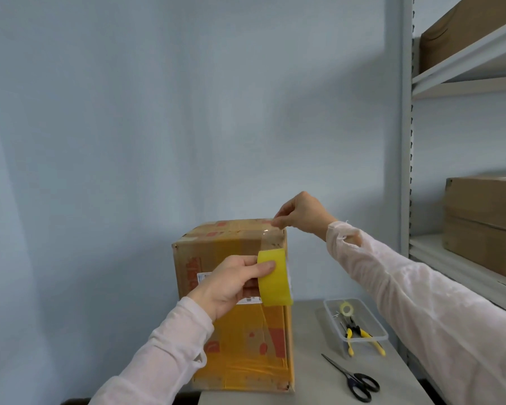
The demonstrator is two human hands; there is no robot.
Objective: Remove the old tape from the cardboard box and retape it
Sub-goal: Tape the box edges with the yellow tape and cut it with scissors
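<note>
Tall brown corrugated cardboard box [246, 340], upright on the pale grey worktop [313, 361], its faces printed orange and layered with glossy, wrinkled yellowish old tape; a white label lies partly hidden behind the left grip. Left hand [231, 283]: thumb and fingers curled round the yellow plastic packing-tape roll [275, 277], a smooth, broad ring held against the box's front face near its right vertical edge. A clear shiny tape strip [272, 239] runs from the roll up over the box's top edge. Right hand [300, 213], above and right of the left grip: fingertips pinched narrowly on the strip's end at the box's top right corner. Below and right of the left grip, on the worktop: a clear rectangular plastic tray [330, 311] holding yellow-handled pliers [360, 334] and a small pale tape ring [346, 309]; nearer the viewer, black-handled steel scissors [360, 381], apart from the tray. Right of the right grip: a grey metal shelf unit [462, 83] bearing flat brown cartons [485, 223]. Open wall space lies above and left of both grips; the box's right edge stands well apart from the tray.
</note>
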